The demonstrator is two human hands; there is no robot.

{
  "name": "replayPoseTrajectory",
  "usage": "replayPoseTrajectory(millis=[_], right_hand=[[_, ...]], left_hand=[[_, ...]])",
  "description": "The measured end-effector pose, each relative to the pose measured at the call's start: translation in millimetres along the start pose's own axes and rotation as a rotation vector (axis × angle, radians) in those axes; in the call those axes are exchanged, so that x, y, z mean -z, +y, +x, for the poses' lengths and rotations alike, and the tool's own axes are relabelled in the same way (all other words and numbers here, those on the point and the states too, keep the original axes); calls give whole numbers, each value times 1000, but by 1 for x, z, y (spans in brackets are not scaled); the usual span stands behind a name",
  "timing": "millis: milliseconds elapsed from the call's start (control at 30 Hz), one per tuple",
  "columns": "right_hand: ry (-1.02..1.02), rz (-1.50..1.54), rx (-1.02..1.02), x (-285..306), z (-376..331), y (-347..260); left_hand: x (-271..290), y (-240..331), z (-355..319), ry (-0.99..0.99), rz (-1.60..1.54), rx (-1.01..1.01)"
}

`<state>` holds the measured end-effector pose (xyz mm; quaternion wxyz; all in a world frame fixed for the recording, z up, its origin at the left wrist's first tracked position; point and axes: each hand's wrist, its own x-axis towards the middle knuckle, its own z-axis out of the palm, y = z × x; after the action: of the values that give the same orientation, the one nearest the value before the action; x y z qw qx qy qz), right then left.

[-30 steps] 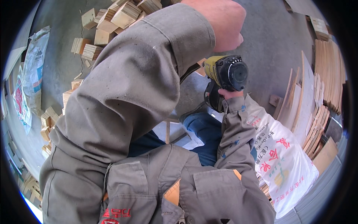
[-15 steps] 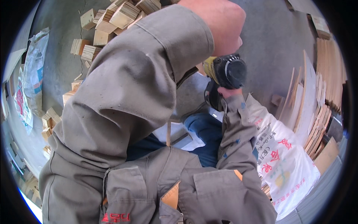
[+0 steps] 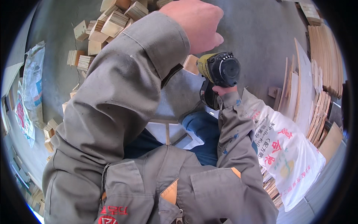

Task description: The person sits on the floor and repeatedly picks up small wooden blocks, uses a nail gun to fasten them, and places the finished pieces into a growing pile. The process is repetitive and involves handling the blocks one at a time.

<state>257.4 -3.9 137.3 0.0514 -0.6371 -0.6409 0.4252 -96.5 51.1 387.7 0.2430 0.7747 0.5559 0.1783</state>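
Flr (image 3: 257, 37), wht sack (image 3: 284, 155), pwr tool (image 3: 220, 69) in RH (image 3: 225, 90)

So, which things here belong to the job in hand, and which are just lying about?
Seemingly in use:
Yellow-and-black power tool, in the grip of the right hand
Wooden piece near it, perhaps

Seemingly just lying about:
Wooden blocks, upper left
White sack, right
Stacked boards, far right
Plastic bags, far left

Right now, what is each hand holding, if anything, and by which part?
The right hand holds a yellow-and-black power tool by its handle. Whether the left hand holds anything cannot be told.
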Motion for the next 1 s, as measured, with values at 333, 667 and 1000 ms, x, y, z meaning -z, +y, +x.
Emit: replayPoseTrajectory(millis=[333, 667, 1000], right_hand=[[19, -33, 32, 3, -9, 15], [19, -168, 168, 11, 12, 5], [84, -553, 215, 47, -22, 21]], left_hand=[[27, -6, -1, -91, -75, -35], [1, -8, -4, 88, 43, -60], [18, -3, -3, -95, -58, 83]])
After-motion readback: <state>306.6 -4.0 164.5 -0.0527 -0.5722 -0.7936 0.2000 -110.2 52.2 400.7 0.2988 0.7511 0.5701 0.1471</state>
